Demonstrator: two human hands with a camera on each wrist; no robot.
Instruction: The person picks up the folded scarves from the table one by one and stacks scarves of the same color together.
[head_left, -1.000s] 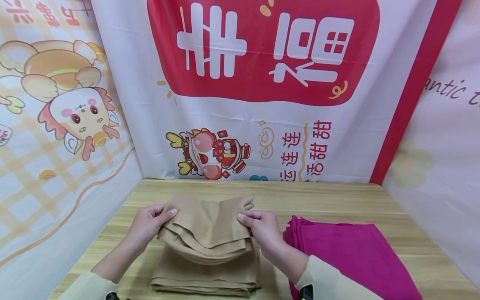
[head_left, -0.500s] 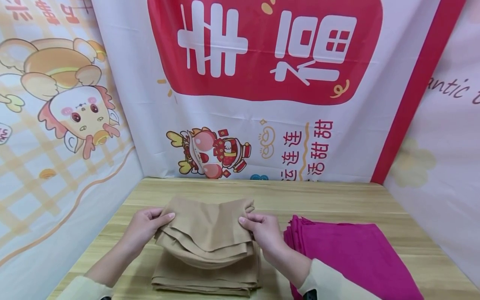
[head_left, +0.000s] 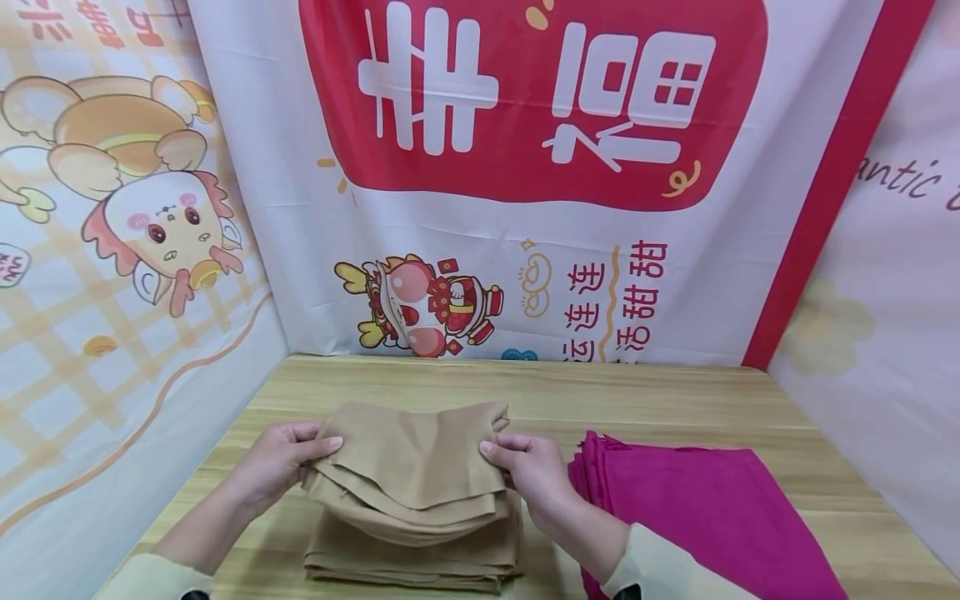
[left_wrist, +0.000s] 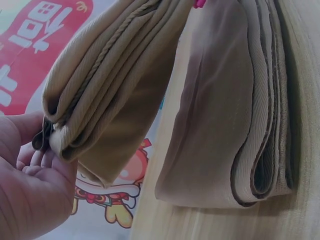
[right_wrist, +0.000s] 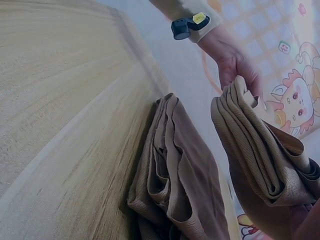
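In the head view, my left hand (head_left: 281, 467) and right hand (head_left: 536, 475) pinch opposite ends of a folded tan cloth (head_left: 420, 454), thumbs on top. The cloth sags in the middle, its layers fanned at the near edge. Below it, a second folded tan cloth (head_left: 412, 567) lies on the table. Both wrist views show a gap between the held cloth (left_wrist: 115, 75) and the lying one (left_wrist: 210, 130). In the right wrist view, the left hand (right_wrist: 240, 72) grips the far end of the held cloth (right_wrist: 260, 155); little of the right hand shows.
A folded magenta cloth (head_left: 712, 508) lies on the wooden table (head_left: 600, 392), right of the tan ones and close to my right forearm. Printed fabric hangs as a back wall (head_left: 675, 283) and as walls on the left (head_left: 225, 333) and right (head_left: 885, 333).
Both hands have come slightly nearer and lower with the tan cloth between them, the left also drifting a little left. The lower tan cloth and the magenta cloth stay put.
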